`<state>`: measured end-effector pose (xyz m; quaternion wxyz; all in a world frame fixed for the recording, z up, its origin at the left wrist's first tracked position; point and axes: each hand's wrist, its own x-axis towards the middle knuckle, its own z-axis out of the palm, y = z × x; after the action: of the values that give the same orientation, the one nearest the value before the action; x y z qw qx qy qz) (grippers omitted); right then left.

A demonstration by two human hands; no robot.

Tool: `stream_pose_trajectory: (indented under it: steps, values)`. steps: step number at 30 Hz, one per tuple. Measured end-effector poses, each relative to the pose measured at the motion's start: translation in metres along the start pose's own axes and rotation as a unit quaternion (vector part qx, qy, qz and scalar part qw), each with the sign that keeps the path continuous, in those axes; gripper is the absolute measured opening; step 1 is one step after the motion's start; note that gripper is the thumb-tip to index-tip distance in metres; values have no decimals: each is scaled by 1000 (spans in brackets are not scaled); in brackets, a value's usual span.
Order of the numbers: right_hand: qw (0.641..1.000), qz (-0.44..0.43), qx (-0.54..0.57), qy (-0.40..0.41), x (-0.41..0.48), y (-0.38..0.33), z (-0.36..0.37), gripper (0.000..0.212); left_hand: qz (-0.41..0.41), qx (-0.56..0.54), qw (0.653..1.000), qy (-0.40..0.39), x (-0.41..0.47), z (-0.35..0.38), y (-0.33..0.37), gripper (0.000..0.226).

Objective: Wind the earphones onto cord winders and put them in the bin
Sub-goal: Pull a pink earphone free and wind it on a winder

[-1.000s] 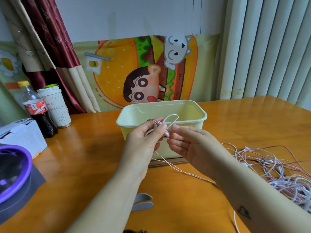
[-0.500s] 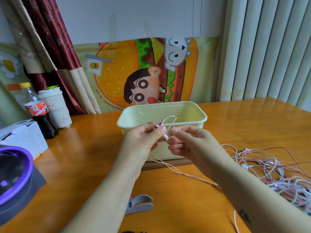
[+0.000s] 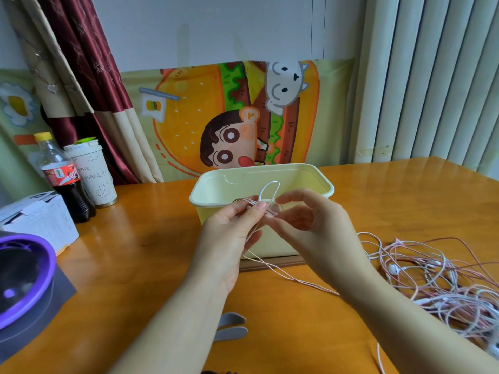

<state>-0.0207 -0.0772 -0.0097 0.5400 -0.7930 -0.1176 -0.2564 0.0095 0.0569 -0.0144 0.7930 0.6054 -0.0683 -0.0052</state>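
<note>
My left hand [image 3: 229, 233] pinches a small coil of pink-white earphone cord [image 3: 267, 195] in front of the pale yellow bin [image 3: 318, 182]. A loop of the cord stands up above my fingers. My right hand [image 3: 313, 228] holds the same cord beside it, thumb and forefinger curled at the coil. The cord's free length [image 3: 291, 278] trails down and right across the table to a tangled pile of earphones [image 3: 442, 282]. A grey cord winder [image 3: 232, 326] lies on the table near my left forearm.
A cola bottle [image 3: 63, 179] and a paper cup [image 3: 93, 174] stand at the back left beside a white box [image 3: 37, 220]. A purple-rimmed round object [image 3: 24, 279] sits at the left edge. The bin rests on a brown lid [image 3: 270, 263].
Both hands stay in front of the bin working the coil. The right fingers have spread slightly and the upright loop of cord now stands taller.
</note>
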Motion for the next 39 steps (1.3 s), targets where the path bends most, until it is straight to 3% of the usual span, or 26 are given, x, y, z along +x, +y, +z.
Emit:
stream_pose_trajectory:
  steps: [5,12,16,19,22,28,39]
  values:
    - [995,-76,-68,19,-5,7,6,19,4,-16,1000,-6,-3,5,0,16]
    - [961,-224,-157,49,-3,25,5,12,-12,-37,999,0,-6,7,-1,10]
    - [943,-266,-195,41,-3,32,3,16,-8,-31,999,-5,-6,6,-2,11]
    - [954,-252,-159,25,-3,30,-2,25,-11,-46,999,-7,-5,4,0,13]
    - [981,-175,-77,43,-1,21,-6,34,-11,-55,998,-16,-4,4,2,18]
    - [994,-108,-2,7,2,15,0,23,-4,-43,999,-25,-5,5,-1,18]
    - [975,-202,-59,66,-1,23,6,27,15,-18,1000,-14,-7,6,-2,33]
